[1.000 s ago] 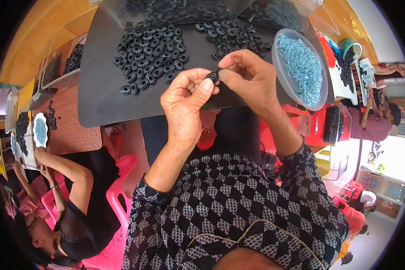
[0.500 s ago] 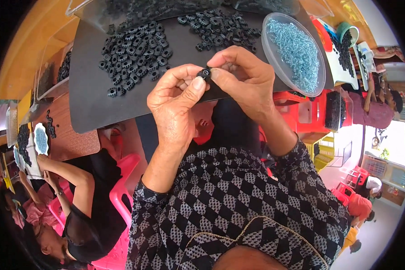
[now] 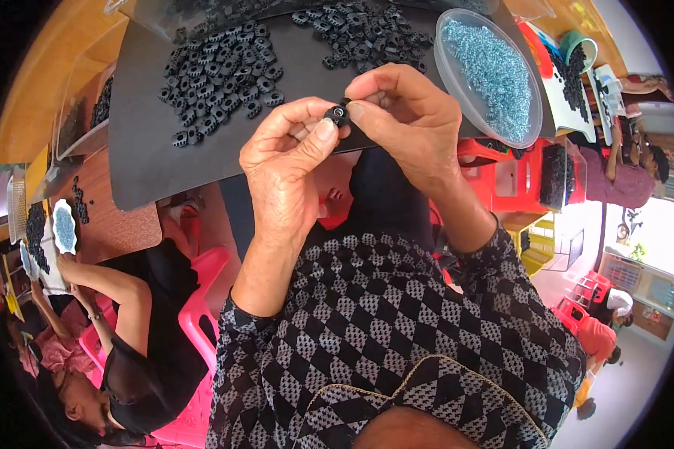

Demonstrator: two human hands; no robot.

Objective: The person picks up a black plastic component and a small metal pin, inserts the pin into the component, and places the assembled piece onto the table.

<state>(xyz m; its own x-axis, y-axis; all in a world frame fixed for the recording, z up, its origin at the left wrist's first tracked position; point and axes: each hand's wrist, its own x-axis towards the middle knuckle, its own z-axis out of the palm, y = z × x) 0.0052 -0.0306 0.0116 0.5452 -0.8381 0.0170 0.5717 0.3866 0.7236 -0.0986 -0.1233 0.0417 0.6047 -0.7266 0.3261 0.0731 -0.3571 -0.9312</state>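
Between thumb and fingers, my left hand (image 3: 286, 161) pinches a small black plastic part (image 3: 337, 114) with a round, light-ringed hole facing up. My right hand (image 3: 412, 123) meets it from the other side, thumb and forefinger closed at the part's right edge. Whether the right fingertips hold a separate tiny piece is hidden. Both hands are raised over the near edge of the dark table board (image 3: 146, 165). Beyond them lie a left heap of black toothed parts (image 3: 221, 71) and a right heap of similar black parts (image 3: 371, 37).
At the right of the board stands a clear round tub (image 3: 442, 71) of small light-blue translucent pieces (image 3: 490, 78). Clear bins line the far edge. On my left a co-worker (image 3: 138, 359) sits on a pink chair (image 3: 202, 299). Red stools (image 3: 513, 179) stand at right.
The view has shifted slightly, so the table and heaps sit a little higher and further left. Both hands keep their pinch around the black part, which is turned slightly.
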